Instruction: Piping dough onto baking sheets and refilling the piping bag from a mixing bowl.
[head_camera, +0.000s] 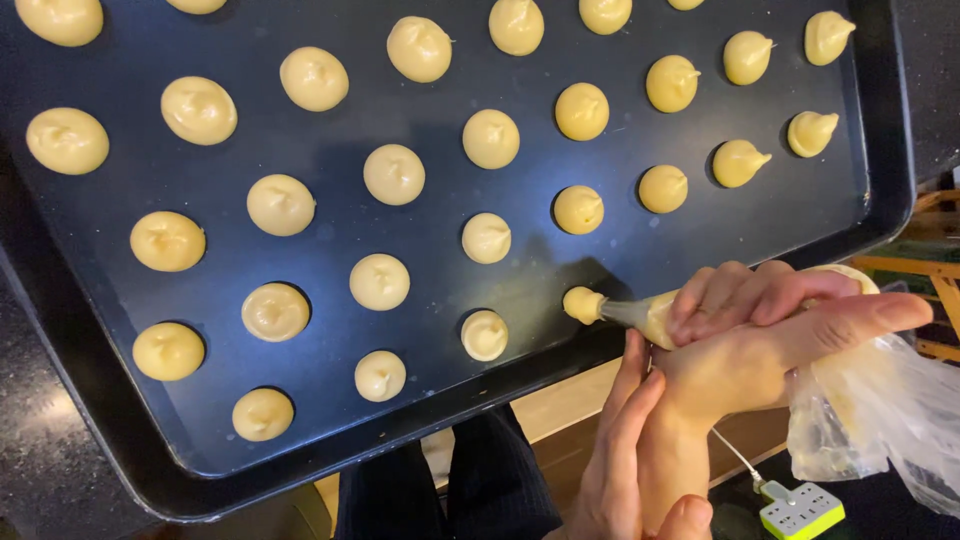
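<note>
Several dozen pale yellow batter mounds (394, 174) sit in spaced rows on the dark baking tray (880, 150), gaps likely left so they do not merge; the tray rests on a dark speckled surface (40, 470). The right hand (770, 330) is clamped around a clear piping bag (870, 410), the nozzle (622, 312) aimed toward 9 o'clock and touching the newest mound (582, 303), which lies just beside the fingers at their 9 o'clock, near the tray's lower rim. The left hand (625, 450), at 6 o'clock, is closed around the right wrist, apparently to steady it.
</note>
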